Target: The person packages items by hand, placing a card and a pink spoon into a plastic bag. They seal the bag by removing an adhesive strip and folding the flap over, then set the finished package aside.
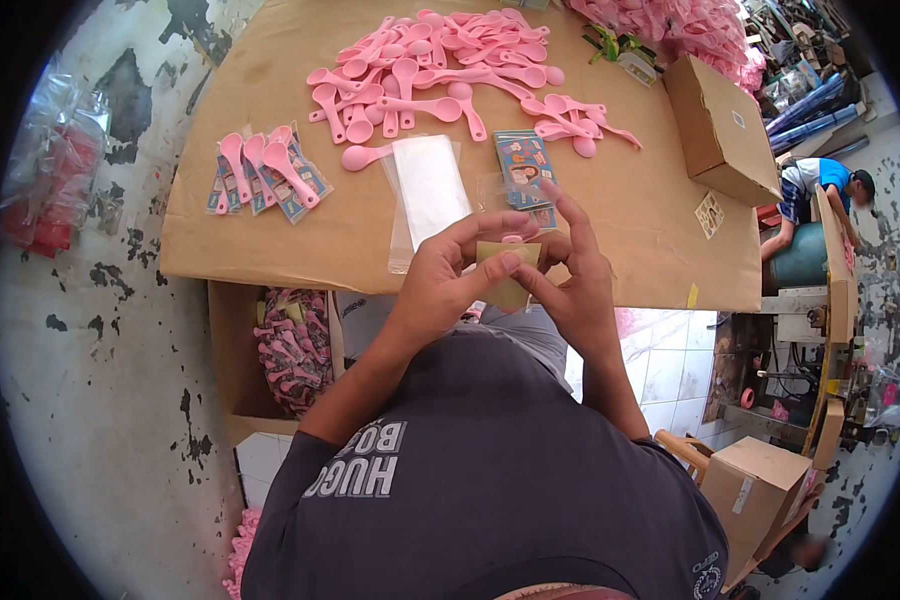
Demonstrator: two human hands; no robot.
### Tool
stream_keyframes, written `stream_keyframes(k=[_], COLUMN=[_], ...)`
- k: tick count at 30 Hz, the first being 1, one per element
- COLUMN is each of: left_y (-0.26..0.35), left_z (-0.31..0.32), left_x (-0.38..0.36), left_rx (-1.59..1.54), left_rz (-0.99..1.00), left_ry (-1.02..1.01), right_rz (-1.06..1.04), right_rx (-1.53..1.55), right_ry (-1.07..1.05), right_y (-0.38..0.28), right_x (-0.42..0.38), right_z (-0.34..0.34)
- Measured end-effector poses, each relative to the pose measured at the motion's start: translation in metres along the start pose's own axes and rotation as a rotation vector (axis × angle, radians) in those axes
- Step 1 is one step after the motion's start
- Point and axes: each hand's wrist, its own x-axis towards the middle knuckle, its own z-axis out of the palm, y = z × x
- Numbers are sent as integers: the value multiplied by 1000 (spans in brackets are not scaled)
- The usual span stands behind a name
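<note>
My left hand and my right hand meet at the table's near edge. Between their thumbs and fingers is a small yellowish card, with a bit of pink showing at its top; clear film seems to surround it. My right index finger points up, away from the card. Just beyond lies a stack of printed blue cards. A pile of clear plastic bags rests beside my left hand. Farther back is a heap of pink spoons. On the left are several packed spoons with cards.
The brown-covered table carries a cardboard box on its right and pink bagged goods at the far corner. Under the table, an open carton holds packed pink spoons. Another person bends over at the right.
</note>
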Motion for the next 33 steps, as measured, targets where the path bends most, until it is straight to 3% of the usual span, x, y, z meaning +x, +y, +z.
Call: stream_keyframes(k=[8, 10, 14, 16, 17, 19, 23, 26, 28, 33], left_y=[-1, 2, 5, 2, 0, -4, 2, -4, -19, -23], left_z=[1, -2, 3, 9, 11, 14, 27, 29, 30, 23], left_x=[-3, -5, -4, -4, -4, -5, -9, -9, -6, -9], left_rx=[-11, 10, 49, 173, 177, 395, 455, 733, 725, 886], left_rz=[7, -26, -26, 88, 83, 103, 31, 86, 338, 351], left_ry=[94, 125, 186, 232, 226, 239, 195, 182, 189, 128], right_rz=[17, 29, -47, -280, -276, -470, -526, -559, -552, -550], right_rx=[-10, 185, 207, -62, -61, -324, -450, -483, -450, -473], right_ry=[-43, -10, 130, 283, 291, 302, 337, 360, 355, 373], right_y=[-3, 4, 7, 7, 6, 2, -3, 2, 6, 8], right_x=[-1, -2, 1, 7, 10, 16, 22, 23, 23, 19], right_z=[0, 2, 0, -7, -9, -15, -11, -6, -6, -3])
